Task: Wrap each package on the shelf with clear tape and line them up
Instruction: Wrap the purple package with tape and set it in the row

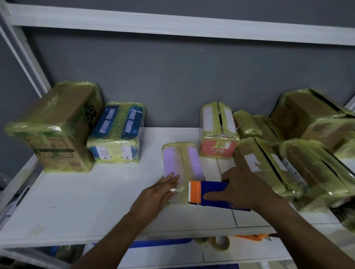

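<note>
A flat lilac package (182, 164) lies on the white shelf (84, 199), near its front middle, with yellowish clear tape over it. My left hand (161, 193) presses flat on the package's near left end, fingers straight. My right hand (242, 189) grips a blue and orange tape dispenser (207, 195) lying across the package's near end, its toothed edge facing left. A strip of tape runs from the dispenser under my left fingers.
Two taped boxes stand at the left: a tall brown one (56, 129) and a blue one (116, 133). A red and white box (218, 130) stands behind. Several taped brown boxes (307, 147) crowd the right. Tape rolls (220, 243) lie below the shelf.
</note>
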The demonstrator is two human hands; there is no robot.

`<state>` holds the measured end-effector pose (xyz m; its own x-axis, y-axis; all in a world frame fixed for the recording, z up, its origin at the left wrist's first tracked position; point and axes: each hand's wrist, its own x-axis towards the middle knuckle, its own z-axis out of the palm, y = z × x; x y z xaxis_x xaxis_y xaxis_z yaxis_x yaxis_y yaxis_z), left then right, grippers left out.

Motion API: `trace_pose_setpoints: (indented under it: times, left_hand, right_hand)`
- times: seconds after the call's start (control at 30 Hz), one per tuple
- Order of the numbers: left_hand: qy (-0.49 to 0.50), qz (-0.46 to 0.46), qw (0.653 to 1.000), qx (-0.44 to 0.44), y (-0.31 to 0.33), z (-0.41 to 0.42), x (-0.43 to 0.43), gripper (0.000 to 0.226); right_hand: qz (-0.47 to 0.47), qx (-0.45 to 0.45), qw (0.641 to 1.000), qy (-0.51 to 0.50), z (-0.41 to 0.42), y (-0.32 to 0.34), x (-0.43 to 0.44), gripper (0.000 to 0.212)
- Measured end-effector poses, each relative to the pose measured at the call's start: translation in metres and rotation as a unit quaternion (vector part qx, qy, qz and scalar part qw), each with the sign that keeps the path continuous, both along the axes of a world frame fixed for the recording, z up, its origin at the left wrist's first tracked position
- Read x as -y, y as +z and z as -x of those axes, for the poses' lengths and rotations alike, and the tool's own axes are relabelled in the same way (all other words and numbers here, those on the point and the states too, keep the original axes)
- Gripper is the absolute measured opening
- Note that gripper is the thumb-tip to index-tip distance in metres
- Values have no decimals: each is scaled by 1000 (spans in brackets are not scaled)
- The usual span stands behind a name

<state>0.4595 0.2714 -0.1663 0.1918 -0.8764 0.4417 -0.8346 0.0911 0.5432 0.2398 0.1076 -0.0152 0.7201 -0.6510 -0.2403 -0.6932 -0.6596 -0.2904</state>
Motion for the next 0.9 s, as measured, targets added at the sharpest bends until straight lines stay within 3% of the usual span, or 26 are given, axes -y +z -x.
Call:
trace_pose_setpoints:
  times: [0.13,0.2,0.5,0.73,0.9]
  left_hand:
    - [-28,15,999,44,2,0,2,48]
    - [-33,6,998,57,1,2,5,57]
    - [37,28,997,68,15,23,11,34]
    - [3,33,991,128,21,22,8,61]
    - [-21,29,990,139,21,6,8,58]
  right_hand:
    - [35,-1,999,-4,-4,2,10,66]
    - [33,0,999,-9,-6,0,14,66]
    - [14,-24,1000,-7,-6,-13,17,66]
    - [6,-7,1000,-12,-3,-16,14,67]
    - [-5,6,1000,-13,-2,-15,8,67]
